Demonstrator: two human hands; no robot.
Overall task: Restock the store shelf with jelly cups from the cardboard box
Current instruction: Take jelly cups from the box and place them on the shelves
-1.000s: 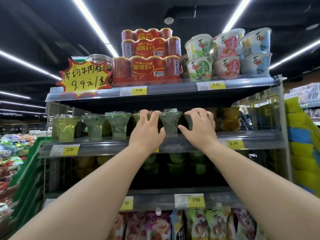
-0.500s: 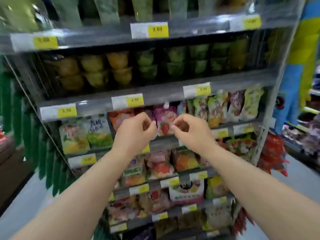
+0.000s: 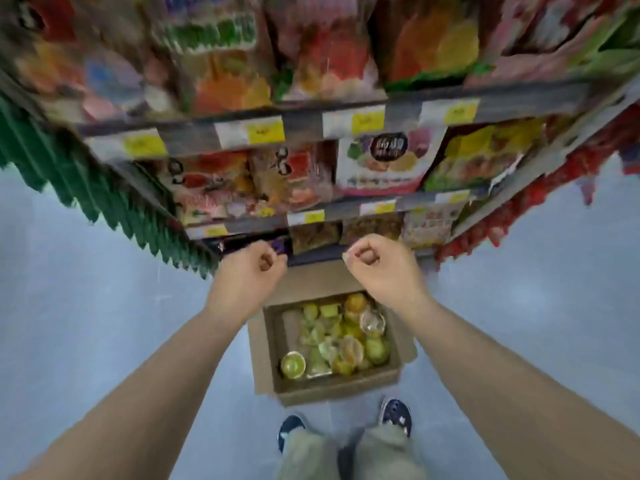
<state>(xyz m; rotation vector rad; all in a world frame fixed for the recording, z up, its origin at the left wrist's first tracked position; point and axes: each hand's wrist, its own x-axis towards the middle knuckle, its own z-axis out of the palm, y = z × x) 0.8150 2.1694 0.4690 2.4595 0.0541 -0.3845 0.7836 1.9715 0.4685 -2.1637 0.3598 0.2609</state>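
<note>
An open cardboard box [image 3: 394, 370] stands on the floor in front of my feet, at the foot of the store shelf [image 3: 311, 126]. Inside lie several yellow and green jelly cups [image 3: 341, 341], jumbled together. My left hand [image 3: 247, 271] hovers above the box's far left corner, fingers curled into a loose fist with nothing in it. Above the far right corner, my right hand [image 3: 375, 263] is curled the same way and holds nothing. The shelf rows in view carry colourful snack bags, blurred by motion.
A green corrugated display edge [image 3: 114, 199] juts out on the left of the shelf. Red hanging packets [image 3: 540, 206] line its right side. My two shoes [image 3: 394, 415] stand on grey floor just behind the box.
My view has swung down from the upper jelly shelf to the floor. Both hands left the shelf cups, dropped, and closed into loose fists above the box.
</note>
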